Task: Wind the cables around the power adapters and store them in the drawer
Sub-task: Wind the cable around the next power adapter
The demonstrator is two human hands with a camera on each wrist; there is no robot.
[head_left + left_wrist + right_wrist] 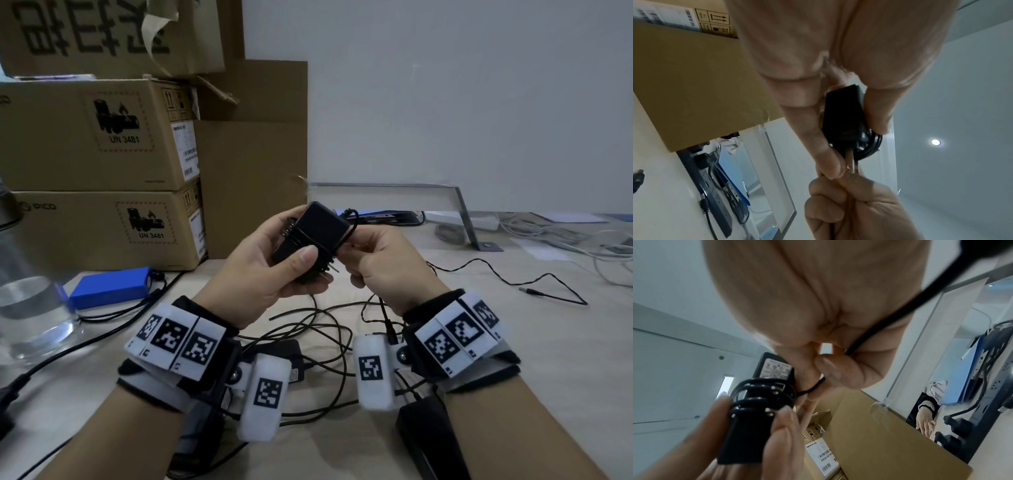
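A black power adapter [310, 236] is held up over the table, its thin black cable [329, 245] wound several turns around its middle. My left hand [274, 267] grips the adapter, thumb on its front face. My right hand [380, 263] pinches the cable right beside the adapter [748, 418], and the cable [890, 324] runs back across the palm. In the left wrist view the adapter [842, 116] sits between thumb and fingers. More adapters [424, 431] and loose black cables [318, 339] lie on the table under my wrists. No drawer is in view.
Stacked cardboard boxes [96, 137] stand at the left. A blue battery pack [113, 286] and a clear glass container [30, 308] sit at the left. A loose cable with a barrel plug [529, 291] lies to the right; white cables [561, 240] and a metal bracket [466, 219] lie behind.
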